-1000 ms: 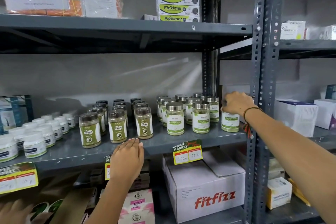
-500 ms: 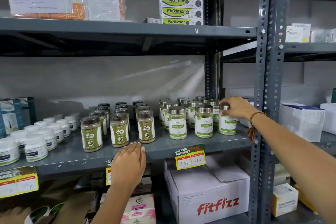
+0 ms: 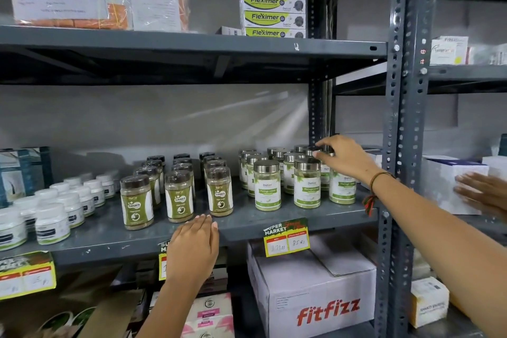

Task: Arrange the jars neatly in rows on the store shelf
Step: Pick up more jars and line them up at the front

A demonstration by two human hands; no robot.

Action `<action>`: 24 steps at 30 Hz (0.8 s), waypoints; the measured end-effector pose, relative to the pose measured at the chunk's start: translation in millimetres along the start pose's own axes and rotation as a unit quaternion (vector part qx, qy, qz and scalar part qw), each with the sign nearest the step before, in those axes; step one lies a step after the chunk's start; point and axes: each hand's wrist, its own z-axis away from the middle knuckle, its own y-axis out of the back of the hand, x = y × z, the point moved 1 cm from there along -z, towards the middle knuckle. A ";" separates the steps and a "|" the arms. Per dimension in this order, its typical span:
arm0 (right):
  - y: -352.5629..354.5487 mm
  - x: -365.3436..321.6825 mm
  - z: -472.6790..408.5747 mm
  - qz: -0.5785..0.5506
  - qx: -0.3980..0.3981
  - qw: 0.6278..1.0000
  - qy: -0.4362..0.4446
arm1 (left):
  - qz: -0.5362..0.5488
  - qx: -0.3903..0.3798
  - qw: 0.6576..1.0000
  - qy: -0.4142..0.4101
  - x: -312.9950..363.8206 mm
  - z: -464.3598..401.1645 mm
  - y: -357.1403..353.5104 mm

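Straightening the Moringa Leaves jars near the shelf's right end, the person's right hand reaches over their steel lids, fingers loosely spread and curled, pinching nothing certain. The left hand lies flat on the front edge, fingers together. The jars stand upright, long axes vertical, labels facing forward. Next, probably, nudging the rear jars into line.

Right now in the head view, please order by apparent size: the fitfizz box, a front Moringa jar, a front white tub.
1. fitfizz box, clearly largest.
2. front Moringa jar.
3. front white tub, shorter but wider; the gap is small and the tub looks nearer, so this ranking is unsure.
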 end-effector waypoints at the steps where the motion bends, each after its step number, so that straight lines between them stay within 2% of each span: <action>1: -1.7 -5.8 -0.3 -0.008 -0.013 1.000 0.008 | -0.001 0.001 1.000 0.000 -0.1 0.3 0.3; 7: -15.8 -20.8 -1.0 0.031 -0.114 0.993 0.002 | 0.001 -0.009 1.000 0.003 -0.5 0.1 0.2; 24: -23.6 -17.6 -3.9 -0.043 -0.115 0.992 -0.009 | 0.003 0.001 1.000 -0.003 0.5 0.7 1.3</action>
